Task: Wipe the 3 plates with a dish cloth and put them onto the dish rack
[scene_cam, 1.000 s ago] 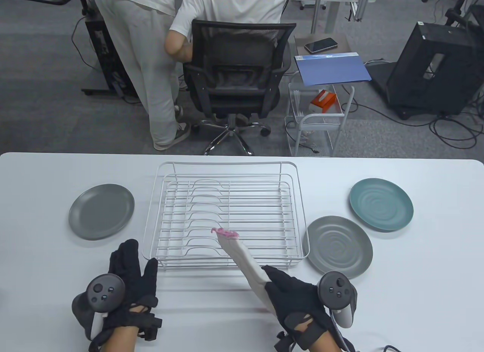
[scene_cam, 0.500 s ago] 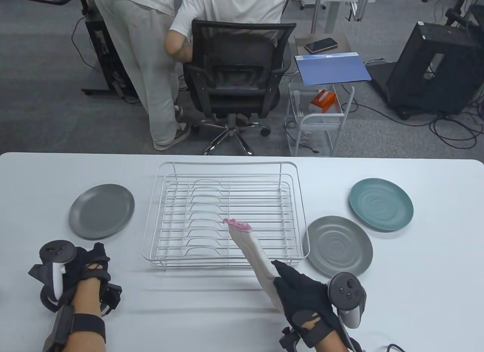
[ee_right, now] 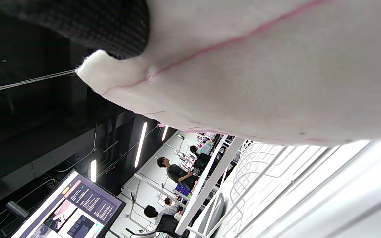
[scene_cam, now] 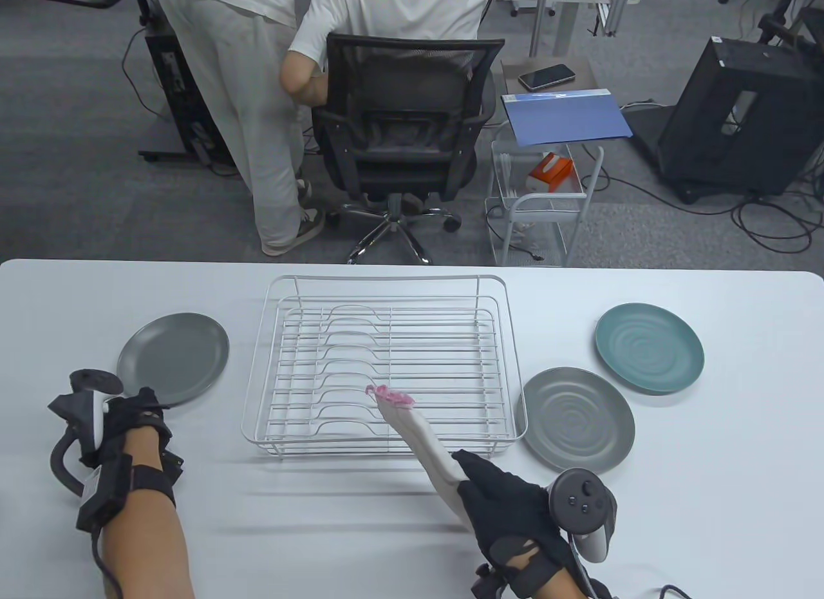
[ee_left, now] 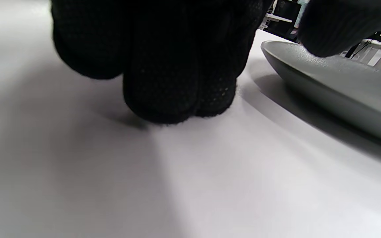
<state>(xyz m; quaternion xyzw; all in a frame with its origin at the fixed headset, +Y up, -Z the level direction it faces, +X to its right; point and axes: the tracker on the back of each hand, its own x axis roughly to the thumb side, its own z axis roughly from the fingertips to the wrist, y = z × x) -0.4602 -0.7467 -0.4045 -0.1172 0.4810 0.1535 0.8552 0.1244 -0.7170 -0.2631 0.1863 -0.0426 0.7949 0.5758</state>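
Three plates lie flat on the white table: a grey plate (scene_cam: 180, 354) left of the wire dish rack (scene_cam: 386, 282), a grey ribbed plate (scene_cam: 575, 418) right of it, and a teal plate (scene_cam: 649, 348) further right. My left hand (scene_cam: 138, 406) is at the near rim of the left grey plate (ee_left: 342, 82). Its fingertips (ee_left: 177, 99) touch the table beside the rim, and the thumb hovers over the rim. My right hand (scene_cam: 476, 489) grips a white dish cloth (scene_cam: 418, 438) with a pink edge, held up over the rack's front; the cloth (ee_right: 260, 66) fills the right wrist view.
The rack holds nothing. Beyond the table's far edge are an office chair (scene_cam: 402, 129), a person seated in it, another standing, and a small wire cart (scene_cam: 541, 219). Bare table (scene_cam: 708, 496) lies in front of the rack and at the right.
My left hand has swung from the rack's front left corner out to the left and then forward to the grey plate's near rim. My right hand has swayed slightly with the cloth.
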